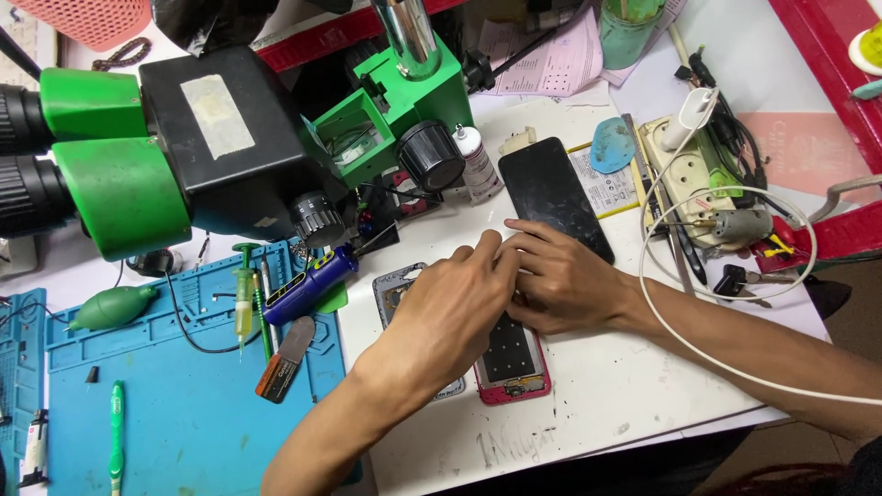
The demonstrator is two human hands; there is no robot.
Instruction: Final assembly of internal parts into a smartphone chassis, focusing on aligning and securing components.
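My left hand point(450, 308) and my right hand point(560, 276) meet over an opened phone with a red frame point(514, 363) lying on the white bench. Their fingertips pinch together at its upper end; what they pinch is hidden. A grey phone back shell point(393, 289) lies under my left hand, mostly covered. A black phone screen panel point(551, 193) lies just beyond my right hand's fingers.
A green and black microscope point(211, 147) overhangs the left. The blue work mat point(184, 404) holds a syringe, green toothbrush, blower and small tools. A power strip point(684, 179), small white bottle point(478, 163), flat battery and a white cable point(680, 335) crossing my right forearm lie on the right.
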